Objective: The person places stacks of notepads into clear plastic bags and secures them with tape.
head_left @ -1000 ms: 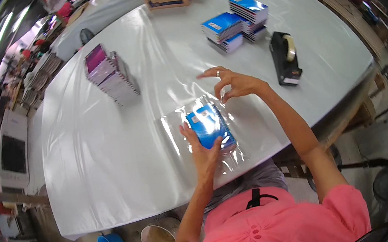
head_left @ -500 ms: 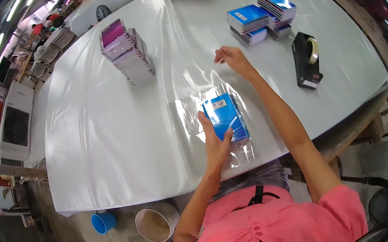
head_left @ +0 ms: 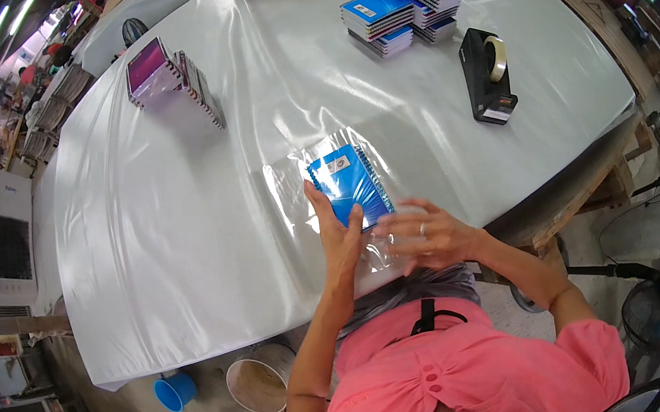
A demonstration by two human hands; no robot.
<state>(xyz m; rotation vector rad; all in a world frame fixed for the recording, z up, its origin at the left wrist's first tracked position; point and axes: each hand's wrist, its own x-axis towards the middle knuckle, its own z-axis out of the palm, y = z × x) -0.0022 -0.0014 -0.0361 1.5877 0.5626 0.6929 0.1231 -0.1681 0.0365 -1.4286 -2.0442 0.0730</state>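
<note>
My left hand (head_left: 338, 242) holds the blue notebook (head_left: 345, 177) at its lower left, with clear film (head_left: 286, 203) around; my right hand (head_left: 426, 235) is blurred nearby, its grip I cannot tell.

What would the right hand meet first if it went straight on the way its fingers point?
Probably the clear plastic by the lower right corner of the blue notebook, with the left hand beyond; the right hand is blurred, so its height is unclear.
</note>
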